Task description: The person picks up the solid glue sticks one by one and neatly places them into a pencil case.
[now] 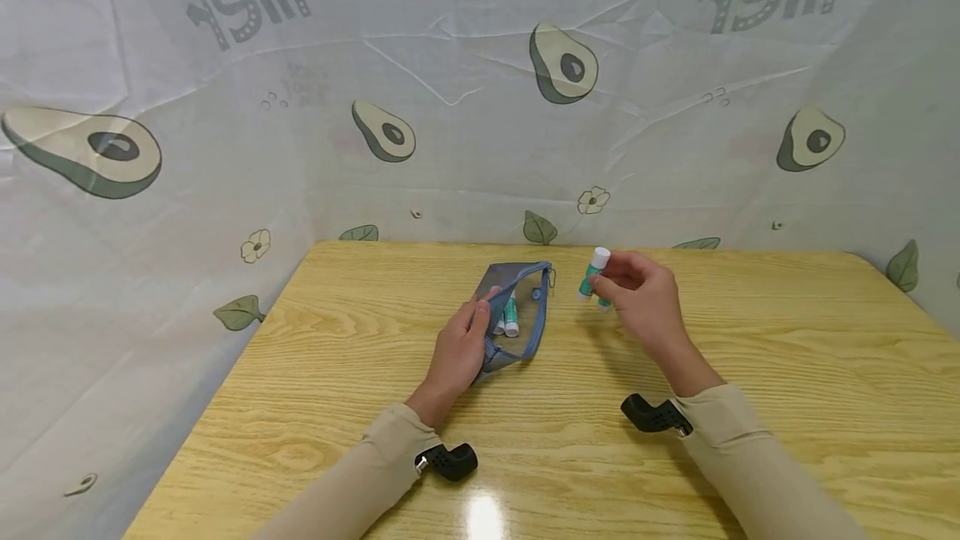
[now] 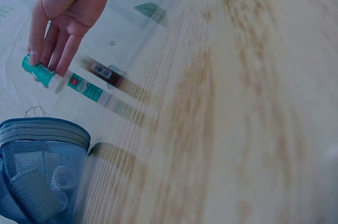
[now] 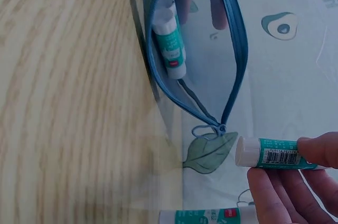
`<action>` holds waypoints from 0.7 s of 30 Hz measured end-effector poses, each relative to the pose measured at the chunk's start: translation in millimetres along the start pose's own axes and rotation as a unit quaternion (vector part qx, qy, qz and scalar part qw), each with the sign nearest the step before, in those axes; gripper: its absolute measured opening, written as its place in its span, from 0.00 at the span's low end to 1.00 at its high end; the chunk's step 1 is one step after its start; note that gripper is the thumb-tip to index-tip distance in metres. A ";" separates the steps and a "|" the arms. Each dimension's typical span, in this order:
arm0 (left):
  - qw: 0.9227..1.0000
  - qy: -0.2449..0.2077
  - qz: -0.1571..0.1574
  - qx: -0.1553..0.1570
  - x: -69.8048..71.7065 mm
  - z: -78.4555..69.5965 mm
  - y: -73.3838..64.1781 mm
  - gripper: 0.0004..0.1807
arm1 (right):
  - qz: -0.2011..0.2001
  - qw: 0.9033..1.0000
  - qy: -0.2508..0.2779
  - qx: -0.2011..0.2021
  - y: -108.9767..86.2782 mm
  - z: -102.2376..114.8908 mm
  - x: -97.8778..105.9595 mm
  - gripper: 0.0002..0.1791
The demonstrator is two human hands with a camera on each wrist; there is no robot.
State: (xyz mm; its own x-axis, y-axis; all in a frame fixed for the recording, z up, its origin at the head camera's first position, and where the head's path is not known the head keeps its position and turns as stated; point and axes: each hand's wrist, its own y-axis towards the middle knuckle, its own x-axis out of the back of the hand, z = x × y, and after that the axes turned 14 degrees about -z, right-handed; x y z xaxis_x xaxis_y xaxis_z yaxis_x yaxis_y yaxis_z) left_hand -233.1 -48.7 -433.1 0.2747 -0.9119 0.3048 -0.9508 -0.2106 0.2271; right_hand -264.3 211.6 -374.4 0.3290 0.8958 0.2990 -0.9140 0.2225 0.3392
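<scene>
My left hand (image 1: 459, 348) grips the near side of a blue mesh zip pouch (image 1: 504, 273), thumb over the rim. The pouch's zipped mouth gapes toward the right. Inside, white-and-green glue sticks (image 3: 170, 49) lie side by side against the mesh. To the right of the pouch, my right hand (image 1: 641, 294) pinches another glue stick (image 3: 274, 153) between thumb and fingers, raised above the table and tilted, its barcode showing in the right wrist view. Just below it, partly hidden by that hand in the head view, a further glue stick (image 2: 85, 87) stands upright on the table.
Both hands work over a wood-grain table (image 1: 300, 407). Beside the standing glue stick, the left wrist view has a small dark brown thing (image 2: 103, 72) with a pale label. A white avocado-print sheet (image 1: 465, 165) hangs behind the table's back edge and along the left.
</scene>
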 end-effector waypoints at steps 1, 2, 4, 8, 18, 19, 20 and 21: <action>1.000 -0.001 0.001 0.001 -0.6 0.2 0.0 0.26 | 0.002 1.000 -0.002 0.000 -0.6 0.1 -1.3 0.23; 1.000 0.000 0.001 0.002 -1.1 0.5 -0.1 0.26 | 0.005 1.000 -0.004 -0.001 -1.2 0.5 -2.7 0.23; 1.000 -0.002 0.001 0.004 -2.1 0.8 -0.3 0.25 | 0.008 1.000 -0.007 -0.003 -1.7 1.0 -5.8 0.23; 1.000 -0.005 0.002 0.001 -3.4 0.3 -0.2 0.25 | 0.007 1.000 -0.006 -0.001 0.0 2.9 -14.0 0.22; 1.000 -0.002 0.000 0.001 -1.1 -1.1 0.5 0.25 | 0.009 1.000 0.018 -0.023 1.0 18.4 -38.7 0.22; 1.000 0.000 -0.001 0.001 -1.1 -0.8 0.8 0.25 | 0.008 0.999 0.018 -0.026 0.4 18.7 -40.7 0.22; 1.000 0.001 -0.002 0.000 -1.0 -0.9 1.0 0.25 | 0.006 1.000 0.015 -0.027 -0.1 18.6 -42.2 0.21; 1.000 0.001 -0.002 -0.001 -1.0 -1.2 1.3 0.25 | 0.005 1.000 0.014 -0.028 -0.6 18.1 -43.5 0.21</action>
State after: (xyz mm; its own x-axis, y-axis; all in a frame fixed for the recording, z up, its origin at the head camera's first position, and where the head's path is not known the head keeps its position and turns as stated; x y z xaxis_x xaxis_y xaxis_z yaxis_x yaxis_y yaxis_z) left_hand -234.4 -47.6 -432.0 0.2795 -0.9102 0.3056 -0.9493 -0.2143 0.2298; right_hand -273.7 165.6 -371.5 0.3143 0.9079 0.2774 -0.9291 0.2342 0.2864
